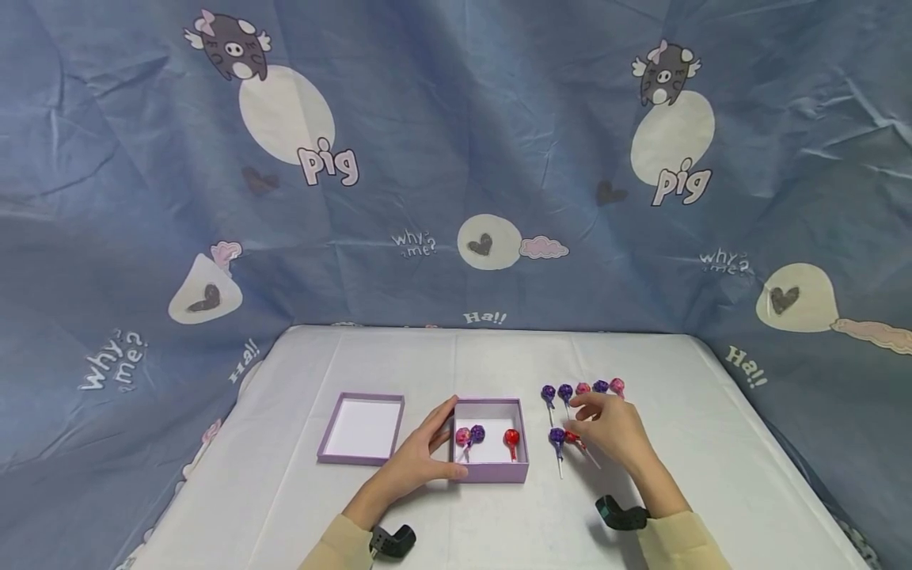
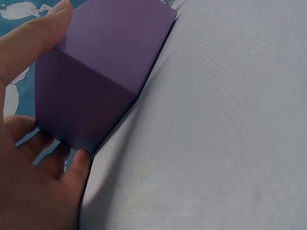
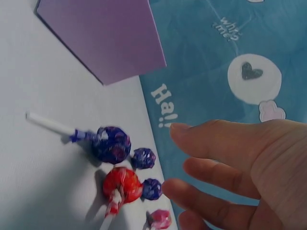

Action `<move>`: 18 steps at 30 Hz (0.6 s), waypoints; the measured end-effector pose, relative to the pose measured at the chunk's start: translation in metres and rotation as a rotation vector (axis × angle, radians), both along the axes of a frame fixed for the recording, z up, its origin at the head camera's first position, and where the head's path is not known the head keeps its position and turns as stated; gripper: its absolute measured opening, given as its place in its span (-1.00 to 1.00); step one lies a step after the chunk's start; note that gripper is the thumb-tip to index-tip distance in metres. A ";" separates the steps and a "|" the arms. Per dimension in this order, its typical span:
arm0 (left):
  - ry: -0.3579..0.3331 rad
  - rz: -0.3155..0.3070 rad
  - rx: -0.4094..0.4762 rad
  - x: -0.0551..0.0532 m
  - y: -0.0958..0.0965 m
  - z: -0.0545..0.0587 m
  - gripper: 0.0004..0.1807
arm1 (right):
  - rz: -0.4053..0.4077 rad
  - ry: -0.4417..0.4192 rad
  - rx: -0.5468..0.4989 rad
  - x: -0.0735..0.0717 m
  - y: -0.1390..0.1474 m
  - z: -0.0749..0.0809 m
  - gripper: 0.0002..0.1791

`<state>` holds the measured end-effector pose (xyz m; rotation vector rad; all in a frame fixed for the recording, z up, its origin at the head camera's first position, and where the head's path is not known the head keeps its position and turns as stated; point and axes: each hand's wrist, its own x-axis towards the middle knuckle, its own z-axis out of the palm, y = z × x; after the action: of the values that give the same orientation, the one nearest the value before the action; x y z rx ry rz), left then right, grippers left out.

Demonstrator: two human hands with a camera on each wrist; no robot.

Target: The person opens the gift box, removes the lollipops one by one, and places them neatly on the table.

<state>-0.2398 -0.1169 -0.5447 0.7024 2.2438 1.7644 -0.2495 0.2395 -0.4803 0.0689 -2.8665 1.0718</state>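
My left hand (image 1: 416, 463) grips a purple box (image 1: 495, 473) at its left side, thumb at the front corner and fingers along the left wall (image 2: 81, 96). Inside the box lie a pink lollipop (image 1: 462, 436), a purple lollipop (image 1: 478, 433) and a red lollipop (image 1: 511, 438). Over the lollipops right of the box hovers my right hand (image 1: 614, 427), fingers loosely bent and nothing between thumb and fingertips in the right wrist view. Below it lie a purple lollipop (image 3: 112, 144) and a red lollipop (image 3: 122, 184), side by side.
A back row holds several purple and pink lollipops, including a purple one (image 1: 548, 393) and a pink one (image 1: 617, 385). Left of the box lies its purple-rimmed lid (image 1: 362, 460), white inside up. A white cloth (image 1: 285, 514) covers the table; a blue printed curtain (image 1: 413, 301) hangs behind.
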 end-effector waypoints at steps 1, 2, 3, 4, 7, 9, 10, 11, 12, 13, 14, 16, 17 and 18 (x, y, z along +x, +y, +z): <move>0.008 -0.002 0.005 0.000 0.000 0.000 0.25 | 0.002 0.002 -0.001 0.000 -0.002 0.001 -0.61; 0.009 -0.005 0.009 0.000 -0.001 0.000 0.26 | 0.004 0.005 -0.006 0.000 -0.004 0.002 -0.61; 0.012 -0.005 0.012 0.000 -0.001 0.000 0.26 | 0.007 0.013 -0.008 0.000 -0.006 0.003 -0.61; 0.014 -0.006 0.012 0.000 -0.001 0.000 0.27 | 0.010 0.021 -0.011 0.001 -0.008 0.004 -0.61; 0.005 -0.004 0.008 0.000 -0.001 0.001 0.27 | 0.023 0.051 -0.028 0.001 -0.014 0.006 -0.61; -0.006 0.000 0.002 0.000 -0.002 0.001 0.27 | 0.035 0.070 -0.034 0.001 -0.020 0.008 -0.61; -0.009 -0.001 0.001 0.000 -0.002 0.001 0.26 | 0.041 0.073 -0.041 0.001 -0.022 0.008 -0.62; -0.011 -0.001 0.001 0.000 -0.002 0.001 0.26 | 0.052 0.078 -0.042 0.000 -0.025 0.009 -0.63; -0.010 -0.004 0.001 0.000 -0.002 0.001 0.26 | 0.064 0.084 -0.045 0.000 -0.028 0.010 -0.64; -0.008 -0.007 0.002 0.000 -0.002 0.001 0.26 | 0.075 0.090 -0.044 0.000 -0.031 0.011 -0.66; -0.008 -0.010 0.004 0.000 -0.002 0.001 0.25 | 0.088 0.095 -0.044 0.000 -0.034 0.012 -0.66; -0.008 -0.016 0.008 0.000 -0.002 0.001 0.25 | 0.112 0.110 -0.040 -0.001 -0.040 0.014 -0.68; -0.009 -0.020 0.010 0.000 -0.001 0.001 0.25 | 0.121 0.122 -0.034 -0.001 -0.043 0.016 -0.68; -0.010 -0.022 0.012 0.000 -0.001 0.001 0.25 | 0.130 0.130 -0.035 -0.001 -0.046 0.017 -0.68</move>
<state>-0.2401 -0.1183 -0.5441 0.7165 2.2121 1.7690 -0.2504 0.1930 -0.4636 0.3152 -2.7581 1.0957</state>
